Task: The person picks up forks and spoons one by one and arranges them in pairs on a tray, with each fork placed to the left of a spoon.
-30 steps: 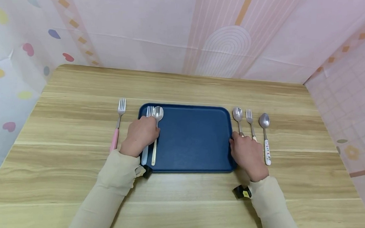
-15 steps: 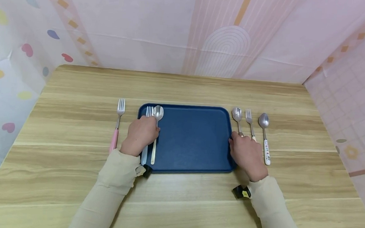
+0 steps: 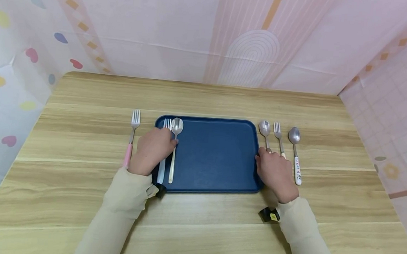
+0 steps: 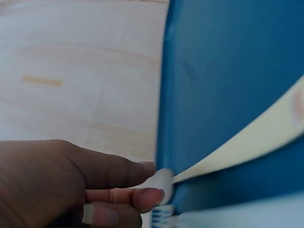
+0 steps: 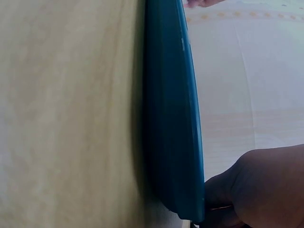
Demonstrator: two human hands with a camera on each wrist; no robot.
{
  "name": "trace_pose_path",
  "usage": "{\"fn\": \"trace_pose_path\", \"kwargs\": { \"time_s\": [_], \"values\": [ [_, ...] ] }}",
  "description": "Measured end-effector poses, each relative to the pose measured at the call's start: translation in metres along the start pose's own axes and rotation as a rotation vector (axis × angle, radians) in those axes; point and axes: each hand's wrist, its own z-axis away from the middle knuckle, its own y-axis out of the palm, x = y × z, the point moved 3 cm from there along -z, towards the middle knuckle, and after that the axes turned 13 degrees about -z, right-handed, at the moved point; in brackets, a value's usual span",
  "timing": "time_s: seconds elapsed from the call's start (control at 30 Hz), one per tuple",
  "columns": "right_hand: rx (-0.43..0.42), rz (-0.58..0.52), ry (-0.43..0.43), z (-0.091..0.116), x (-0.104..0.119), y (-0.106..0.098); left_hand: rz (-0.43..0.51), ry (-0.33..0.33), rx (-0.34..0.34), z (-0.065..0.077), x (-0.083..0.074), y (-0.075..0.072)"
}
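Observation:
A dark blue tray (image 3: pixel 219 155) lies on the table. On its left side, a fork with a pale blue handle (image 3: pixel 161 173) and a spoon with a cream handle (image 3: pixel 172 168) lie side by side. My left hand (image 3: pixel 154 149) hovers over them; in the left wrist view its loosely bent fingers (image 4: pixel 147 198) hold nothing, close by the spoon's bowl (image 4: pixel 164 184). My right hand (image 3: pixel 276 169) grips the tray's right edge, thumb and fingers at the rim (image 5: pixel 197 156). That hand hides part of the cutlery handles behind it.
Left of the tray lies a fork with a pink handle (image 3: pixel 128 155). To the right are a spoon (image 3: pixel 265 128), a fork (image 3: pixel 278 131) and a spoon with a patterned white handle (image 3: pixel 298 169). A patterned curtain (image 3: pixel 182 31) borders the table's (image 3: pixel 196 236) far edge.
My left hand has let go of the spoon and shifted slightly left. The spoon stays in place beside the fork on the tray. My right hand has not moved.

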Motion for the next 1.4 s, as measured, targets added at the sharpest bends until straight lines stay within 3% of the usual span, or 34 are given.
{"fn": "trace_pose_path", "kwargs": {
  "time_s": [0.17,0.4,0.53,0.73,0.87,1.0,1.2,1.4],
  "values": [
    [0.005,0.007,0.001,0.001,-0.003,0.000,0.005,-0.045,-0.086,0.011,0.014,-0.011],
    [0.009,-0.009,0.010,0.003,-0.009,-0.003,0.037,-0.079,-0.108,0.016,0.040,-0.016],
    [0.015,-0.020,0.015,0.004,-0.010,-0.003,0.059,-0.074,-0.074,0.020,0.062,-0.017],
    [0.015,-0.020,0.004,0.004,-0.011,-0.001,0.049,-0.094,0.038,0.022,0.087,-0.009],
    [0.014,-0.016,0.009,0.004,-0.012,0.000,0.058,-0.088,0.133,0.020,0.092,-0.002],
    [0.014,-0.013,0.015,0.003,-0.013,0.000,0.069,-0.084,0.177,0.017,0.092,0.001],
    [0.010,-0.014,0.003,0.003,-0.014,-0.003,0.058,-0.046,0.169,0.012,0.089,0.004],
    [0.009,-0.016,0.009,0.002,-0.016,-0.003,0.044,-0.054,0.132,0.008,0.090,0.007]
  ]
}}
